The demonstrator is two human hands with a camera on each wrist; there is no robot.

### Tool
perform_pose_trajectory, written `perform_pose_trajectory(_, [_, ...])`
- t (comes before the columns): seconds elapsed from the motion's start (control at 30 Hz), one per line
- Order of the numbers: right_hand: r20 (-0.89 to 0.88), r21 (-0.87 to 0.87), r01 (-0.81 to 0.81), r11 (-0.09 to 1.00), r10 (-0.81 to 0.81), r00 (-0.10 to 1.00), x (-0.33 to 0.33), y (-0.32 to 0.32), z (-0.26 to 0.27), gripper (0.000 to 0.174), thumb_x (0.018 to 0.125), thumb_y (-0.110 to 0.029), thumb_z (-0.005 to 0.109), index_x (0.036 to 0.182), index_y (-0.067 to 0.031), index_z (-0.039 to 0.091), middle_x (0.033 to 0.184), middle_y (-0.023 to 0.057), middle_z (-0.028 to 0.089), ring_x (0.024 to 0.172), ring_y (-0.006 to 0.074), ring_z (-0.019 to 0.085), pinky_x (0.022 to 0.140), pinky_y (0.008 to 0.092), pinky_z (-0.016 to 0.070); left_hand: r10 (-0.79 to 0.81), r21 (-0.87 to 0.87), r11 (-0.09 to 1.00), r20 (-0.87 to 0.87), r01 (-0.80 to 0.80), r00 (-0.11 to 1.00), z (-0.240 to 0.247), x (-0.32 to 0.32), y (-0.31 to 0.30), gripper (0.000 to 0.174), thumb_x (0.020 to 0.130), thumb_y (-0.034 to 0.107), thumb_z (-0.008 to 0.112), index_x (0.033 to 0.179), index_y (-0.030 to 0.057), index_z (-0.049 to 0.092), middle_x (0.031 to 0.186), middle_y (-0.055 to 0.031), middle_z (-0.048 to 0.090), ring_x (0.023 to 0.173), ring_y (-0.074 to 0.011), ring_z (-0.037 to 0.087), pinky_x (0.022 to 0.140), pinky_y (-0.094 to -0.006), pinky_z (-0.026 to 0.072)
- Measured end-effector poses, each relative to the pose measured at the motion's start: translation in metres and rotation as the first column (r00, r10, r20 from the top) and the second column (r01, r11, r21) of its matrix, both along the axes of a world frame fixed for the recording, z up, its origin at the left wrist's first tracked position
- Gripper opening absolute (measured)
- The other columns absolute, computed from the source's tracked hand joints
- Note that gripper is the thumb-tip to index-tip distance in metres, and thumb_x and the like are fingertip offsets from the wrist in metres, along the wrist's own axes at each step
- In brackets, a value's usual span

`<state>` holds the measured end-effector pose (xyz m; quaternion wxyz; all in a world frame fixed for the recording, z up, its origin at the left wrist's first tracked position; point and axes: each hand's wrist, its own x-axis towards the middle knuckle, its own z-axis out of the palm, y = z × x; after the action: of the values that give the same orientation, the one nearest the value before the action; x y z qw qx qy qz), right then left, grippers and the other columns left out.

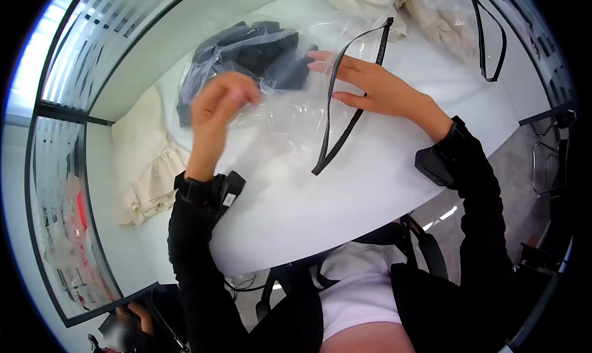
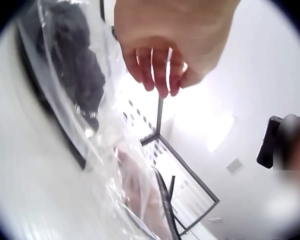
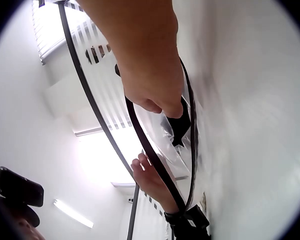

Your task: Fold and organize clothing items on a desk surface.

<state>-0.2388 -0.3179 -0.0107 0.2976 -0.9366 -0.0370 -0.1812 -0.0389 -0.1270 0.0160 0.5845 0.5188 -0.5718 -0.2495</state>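
A clear plastic bag [image 1: 280,121] holding a dark folded garment [image 1: 253,50] lies on the white table, its dark-edged opening [image 1: 330,128] standing up on the right. My right hand [image 1: 385,87] reaches through or behind that dark rim, fingers extended toward the garment; whether they touch it is hidden. Slightly blurred, my left hand [image 1: 216,109] hovers over the bag's near left part, fingers loosely bent and holding nothing. The left wrist view shows the left hand [image 2: 172,40] above the bag [image 2: 110,145], fingers apart. In the right wrist view the right hand [image 3: 152,80] is beside the dark rim [image 3: 147,145].
Cream fabric [image 1: 148,161] lies at the table's left. More cream garments [image 1: 431,20] and another bag with a dark rim [image 1: 502,50] are at the back right. Framed glass partitions [image 1: 74,217] stand around the table [image 1: 296,217]; a person's arm [image 1: 145,319] shows at lower left.
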Motion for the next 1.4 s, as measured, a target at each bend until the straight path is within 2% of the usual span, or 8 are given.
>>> perform_pose_trajectory(0.2, [-0.042,0.054,-0.012,0.998,0.015,0.999,0.0,0.002,0.002,0.057,0.082,-0.006,0.052,0.133,-0.0206,0.03,0.134,0.0059,0.034,0.109,0.0284,0.047,0.089,0.0348,0.0427,0.705,-0.222,0.62,0.578,-0.753,0.41,-0.012,0.094,0.012,0.024,0.085,0.02,0.054,0.095,-0.0021,0.055,0.089,-0.0055,0.056,0.082,-0.0131,0.051,0.077,-0.0243,0.039])
perform_pose_trajectory(0.3, [-0.111,0.096,0.049,0.994,-0.038,0.993,-0.001,0.003,0.01,0.058,0.083,-0.005,0.051,0.134,-0.0218,0.029,0.125,0.0086,0.039,0.098,0.0243,0.055,0.078,0.0309,0.0482,0.707,0.316,0.562,0.297,-0.765,0.642,-0.038,0.129,0.018,0.03,0.085,0.024,0.055,0.099,-0.0025,0.054,0.091,-0.0059,0.056,0.082,-0.014,0.051,0.077,-0.0244,0.0387])
perform_pose_trajectory(0.47, [-0.081,-0.023,0.103,0.994,-0.104,0.991,0.001,0.003,0.008,0.054,0.082,-0.004,0.052,0.131,-0.0226,0.037,0.115,0.009,0.043,0.068,0.0168,0.055,0.062,0.026,0.0476,0.452,0.577,0.691,0.126,-0.436,0.883,-0.031,0.125,0.024,0.034,0.086,0.026,0.055,0.104,-0.0026,0.054,0.089,-0.0046,0.058,0.081,-0.0092,0.05,0.074,-0.0195,0.0381])
perform_pose_trajectory(0.9, [0.005,-0.12,-0.049,0.992,0.05,0.999,0.003,0.006,0.014,0.091,0.046,-0.01,0.076,0.128,-0.0275,0.039,0.131,0.0063,0.038,0.117,0.0319,0.038,0.098,0.0429,0.0323,-0.178,0.685,0.728,0.218,-0.02,0.96,0.003,-0.014,-0.005,0.022,0.081,0.018,0.06,0.081,-0.0008,0.049,0.064,-0.0075,0.044,0.055,-0.0109,0.034,0.05,-0.0241,0.0345])
perform_pose_trajectory(1.03, [0.019,-0.105,0.011,0.994,-0.009,1.0,0.001,0.002,0.009,0.074,0.05,-0.007,0.073,0.119,-0.0173,0.047,0.111,0.008,0.055,0.104,0.0279,0.049,0.092,0.0364,0.0372,-0.074,0.524,0.844,0.329,-0.117,0.941,0.004,-0.003,-0.004,0.023,0.082,0.02,0.059,0.082,-0.0006,0.05,0.064,-0.0069,0.046,0.058,-0.0109,0.037,0.054,-0.0251,0.0375])
perform_pose_trajectory(1.13, [-0.094,-0.098,0.113,0.989,-0.122,0.988,-0.001,0.002,0.011,0.061,0.057,-0.012,0.071,0.113,-0.011,0.048,0.108,0.0092,0.055,0.103,0.0291,0.049,0.089,0.0373,0.0386,0.389,0.576,0.7,0.189,-0.422,0.902,0.041,0.009,0.008,0.019,0.085,0.024,0.055,0.084,0.0061,0.061,0.064,0.0053,0.048,0.054,-0.0024,0.039,0.048,-0.0169,0.0309])
perform_pose_trajectory(1.27, [0.137,-0.056,0.043,0.998,-0.035,0.99,-0.009,-0.007,0.004,0.054,0.058,-0.014,0.07,0.107,-0.0081,0.049,0.095,0.013,0.057,0.087,0.0324,0.053,0.074,0.0365,0.0436,0.745,0.277,0.639,0.007,-0.717,0.667,0.067,0.073,0.057,0.027,0.086,0.029,0.053,0.091,0.0041,0.062,0.065,0.0072,0.05,0.051,0.0007,0.033,0.046,-0.0165,0.0259])
perform_pose_trajectory(1.4, [0.031,0.145,0.105,0.984,-0.111,0.993,-0.007,-0.005,0.009,0.045,0.056,-0.008,0.067,0.097,-0.0077,0.048,0.084,0.0105,0.057,0.079,0.0314,0.055,0.067,0.0348,0.0433,0.82,-0.198,0.546,0.325,-0.814,0.471,0.081,0.117,0.122,0.029,0.085,0.024,0.051,0.099,-0.0014,0.056,0.08,-0.0044,0.053,0.07,-0.0105,0.051,0.065,-0.0222,0.042])
